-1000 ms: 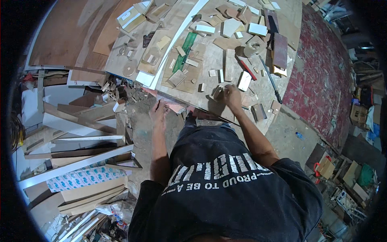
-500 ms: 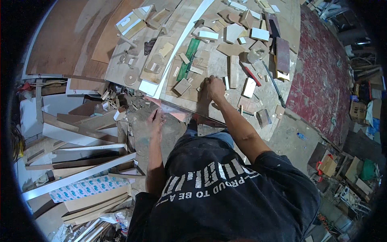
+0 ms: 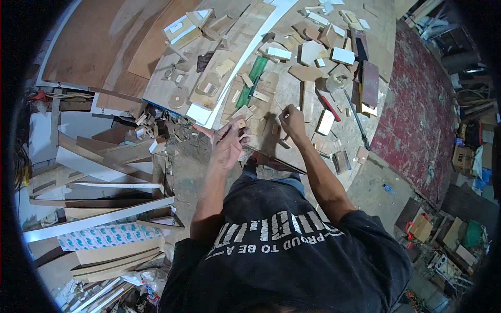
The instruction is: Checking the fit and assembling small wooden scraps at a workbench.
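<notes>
Planks and offcuts (image 3: 104, 172) crowd the floor at left, beside the surface (image 3: 292, 91). The left hand (image 3: 227, 146) hovers at the surface's near edge, its grip pinching a small wooden block (image 3: 241, 124). The right hand (image 3: 292, 121) rests over scattered wood pieces (image 3: 313, 52), fingers curled; whether its grip holds anything cannot be told. A red rug (image 3: 417, 104) lies at right. The person's torso hides the floor below.

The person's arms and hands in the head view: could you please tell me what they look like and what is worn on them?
Both forearms are bare, with no gloves on the left hand or right hand. No watch or ring is discernible. A black short-sleeved T-shirt with pale lettering covers the shoulders and upper arms.
</notes>
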`<state>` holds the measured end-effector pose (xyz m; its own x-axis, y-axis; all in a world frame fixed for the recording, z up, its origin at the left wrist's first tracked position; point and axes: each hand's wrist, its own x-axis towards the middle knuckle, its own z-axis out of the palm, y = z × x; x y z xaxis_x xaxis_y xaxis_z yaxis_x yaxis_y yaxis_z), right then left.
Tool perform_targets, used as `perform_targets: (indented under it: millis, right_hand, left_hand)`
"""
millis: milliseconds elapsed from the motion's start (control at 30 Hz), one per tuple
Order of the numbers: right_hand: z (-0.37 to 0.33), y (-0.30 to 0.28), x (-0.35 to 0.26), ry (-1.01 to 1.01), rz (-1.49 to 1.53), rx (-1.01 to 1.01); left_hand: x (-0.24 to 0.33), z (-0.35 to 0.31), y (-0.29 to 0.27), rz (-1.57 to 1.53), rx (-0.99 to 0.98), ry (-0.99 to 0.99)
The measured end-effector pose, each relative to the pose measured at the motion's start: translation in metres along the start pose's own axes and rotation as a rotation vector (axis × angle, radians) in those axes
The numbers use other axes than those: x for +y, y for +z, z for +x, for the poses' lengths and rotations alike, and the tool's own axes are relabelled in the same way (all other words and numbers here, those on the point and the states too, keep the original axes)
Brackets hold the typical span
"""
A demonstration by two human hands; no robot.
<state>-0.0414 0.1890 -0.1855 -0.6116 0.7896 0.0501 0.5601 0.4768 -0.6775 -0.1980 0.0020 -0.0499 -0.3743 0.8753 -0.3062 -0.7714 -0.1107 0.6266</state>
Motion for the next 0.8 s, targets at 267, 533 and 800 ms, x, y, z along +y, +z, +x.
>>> perform_targets:
  millis: [267,533,800]
  right_hand:
    - [-0.056,-0.168,-0.125,-0.205,0.505,-0.012]
    - [-0.079,-0.221,-0.118,-0.252,0.293,0.046]
    - [-0.098,-0.246,-0.113,-0.255,0.264,0.13]
  left_hand:
    - [-0.017,0.018,0.061,0.039,-0.141,-0.028]
    - [-0.037,0.022,0.108,0.21,-0.265,-0.02]
    - [-0.058,0.017,0.135,0.377,-0.278,0.022]
